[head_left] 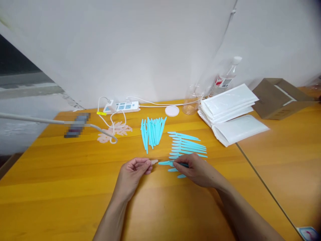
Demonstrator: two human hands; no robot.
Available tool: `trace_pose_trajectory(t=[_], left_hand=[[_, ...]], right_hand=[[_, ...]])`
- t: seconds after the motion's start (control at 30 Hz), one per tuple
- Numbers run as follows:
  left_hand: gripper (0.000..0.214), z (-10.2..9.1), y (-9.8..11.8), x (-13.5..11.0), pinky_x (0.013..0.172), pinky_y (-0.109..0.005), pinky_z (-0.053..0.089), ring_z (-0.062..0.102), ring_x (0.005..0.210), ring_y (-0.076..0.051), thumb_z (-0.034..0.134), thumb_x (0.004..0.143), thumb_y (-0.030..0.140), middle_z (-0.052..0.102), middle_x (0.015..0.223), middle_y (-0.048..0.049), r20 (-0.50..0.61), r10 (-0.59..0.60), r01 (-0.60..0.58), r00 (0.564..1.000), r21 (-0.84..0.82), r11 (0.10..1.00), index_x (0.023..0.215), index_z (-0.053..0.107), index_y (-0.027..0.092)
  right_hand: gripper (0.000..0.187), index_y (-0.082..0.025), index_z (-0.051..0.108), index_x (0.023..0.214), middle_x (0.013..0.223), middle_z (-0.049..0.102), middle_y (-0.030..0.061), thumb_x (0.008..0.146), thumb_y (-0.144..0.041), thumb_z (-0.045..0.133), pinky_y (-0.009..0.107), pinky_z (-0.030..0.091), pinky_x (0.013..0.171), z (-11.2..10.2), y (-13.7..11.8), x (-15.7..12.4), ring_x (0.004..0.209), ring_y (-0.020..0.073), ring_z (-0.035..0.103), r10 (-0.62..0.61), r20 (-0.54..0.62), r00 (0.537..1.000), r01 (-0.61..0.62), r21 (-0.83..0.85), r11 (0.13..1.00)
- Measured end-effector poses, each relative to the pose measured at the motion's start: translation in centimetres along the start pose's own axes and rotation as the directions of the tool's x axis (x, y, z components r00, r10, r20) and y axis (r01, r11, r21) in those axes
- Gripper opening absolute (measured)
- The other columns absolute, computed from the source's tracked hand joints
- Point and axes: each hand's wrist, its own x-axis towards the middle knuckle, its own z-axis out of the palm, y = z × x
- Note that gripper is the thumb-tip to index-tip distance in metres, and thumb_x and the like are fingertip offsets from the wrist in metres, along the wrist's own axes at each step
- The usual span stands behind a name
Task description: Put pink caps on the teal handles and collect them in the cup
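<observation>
Blue blade-shaped tool (165, 163), qty 1: pinched in R hand (197, 169), nr. blue row (188, 147) on table (75, 201); prob. light, stiff plastic, best held mid-length. Pale pc. (154, 161), qty 1: pinched in L hand (135, 170); prob. light, thin.

a single camera, worn on the person's head, gave the view, looking forward and down over the tabletop (75, 197) from above its near side. it faced the wall (150, 50), which filled most of the upper half of the frame, while the wood spread across the lower half. the lens sat fairly near the work: the left hand (135, 171) and right hand (197, 169) showed just below the centre, seen from above and behind, with the forearms (114, 211) running out through the bottom edge. the table's back edge, farther off, crossed near mid-height, and the view was wide, its right border dim and blurred.
</observation>
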Motion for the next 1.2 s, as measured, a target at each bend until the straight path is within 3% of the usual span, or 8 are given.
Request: trace_pose_trajectory(t=[0.2, 0.37, 0.53, 0.7, 0.93, 1.13, 1.2], left_hand=[[0.029, 0.7, 0.0, -0.1, 0.07, -0.023, 0.055, 0.07, 0.073, -0.014, 0.08, 0.074, 0.038, 0.077, 0.081, -0.0071, 0.054, 0.017, -0.018, 0.998, 0.022, 1.0, 0.087, 0.072, 0.013], [0.031, 0.8, 0.2, -0.1, 0.07, -0.024, 0.056, 0.07, 0.071, -0.014, 0.082, 0.071, 0.039, 0.077, 0.078, -0.0066, -0.041, 0.05, -0.049, 0.998, 0.014, 0.999, 0.087, 0.073, 0.014], [0.031, 1.2, 0.3, -0.1, 0.071, -0.025, 0.056, 0.07, 0.072, -0.015, 0.081, 0.073, 0.04, 0.077, 0.082, -0.0082, 0.019, 0.046, -0.047, 0.999, 0.026, 0.999, 0.087, 0.073, 0.013], [0.03, 0.8, 0.3, -0.2, 0.068, -0.023, 0.056, 0.069, 0.069, -0.013, 0.081, 0.072, 0.038, 0.076, 0.077, -0.0056, -0.025, 0.066, -0.066, 0.997, 0.015, 0.998, 0.087, 0.073, 0.014], [0.029, 1.9, 0.4, -0.7, 0.067, -0.023, 0.055, 0.068, 0.067, -0.013, 0.08, 0.074, 0.039, 0.076, 0.076, -0.0062, 0.087, 0.059, -0.064, 0.994, 0.055, 0.996, 0.085, 0.073, 0.013], [0.031, 1.1, 0.5, -0.4, 0.067, -0.023, 0.056, 0.068, 0.067, -0.013, 0.083, 0.07, 0.04, 0.076, 0.076, -0.0058, -0.044, 0.064, -0.063, 0.997, 0.026, 0.998, 0.085, 0.073, 0.014], [0.031, 1.2, 0.5, -0.4, 0.067, -0.023, 0.056, 0.068, 0.066, -0.013, 0.083, 0.07, 0.04, 0.076, 0.076, -0.0056, -0.034, 0.059, -0.058, 0.998, 0.03, 0.998, 0.085, 0.073, 0.014]], right_hand=[[0.038, -0.017, 0.061, 0.074, 0.064, 0.044, -0.0027, 0.097, -0.041, 0.042, 0.023, 0.026, 0.054, -0.2, 0.0, 0.0, 0.059, 0.0106, 0.035, 0.001, -0.015, 1.0, -0.001, 0.016, 1.0], [0.04, -0.017, 0.058, 0.071, 0.064, 0.044, -0.0023, 0.096, -0.044, 0.042, 0.023, 0.028, 0.054, -0.5, 0.2, -0.1, 0.059, 0.0107, 0.034, 0.007, -0.038, 0.999, -0.006, 0.027, 1.0], [0.044, -0.017, 0.054, 0.068, 0.062, 0.041, -0.0023, 0.096, -0.048, 0.041, 0.024, 0.028, 0.054, -0.7, 0.2, -0.2, 0.058, 0.0105, 0.033, 0.004, -0.007, 1.0, -0.004, 0.021, 1.0], [0.044, -0.017, 0.049, 0.066, 0.062, 0.037, -0.0032, 0.097, -0.047, 0.04, 0.024, 0.025, 0.054, -0.9, 0.1, -0.4, 0.059, 0.0101, 0.032, -0.014, -0.021, 1.0, 0.014, -0.015, 1.0], [0.045, -0.018, 0.049, 0.067, 0.062, 0.037, -0.0038, 0.097, -0.05, 0.04, 0.024, 0.025, 0.053, -0.8, -0.1, -0.4, 0.057, 0.0097, 0.031, -0.011, -0.012, 1.0, 0.011, -0.005, 1.0], [0.043, -0.018, 0.045, 0.064, 0.063, 0.034, -0.0039, 0.096, -0.047, 0.042, 0.025, 0.024, 0.054, -1.1, -0.1, -0.5, 0.059, 0.0098, 0.031, -0.018, -0.038, 0.999, 0.017, -0.03, 0.999], [0.043, -0.018, 0.044, 0.064, 0.063, 0.034, -0.004, 0.097, -0.047, 0.041, 0.025, 0.024, 0.054, -1.0, -0.1, -0.4, 0.058, 0.0098, 0.031, -0.024, -0.032, 0.999, 0.023, -0.033, 0.999]])
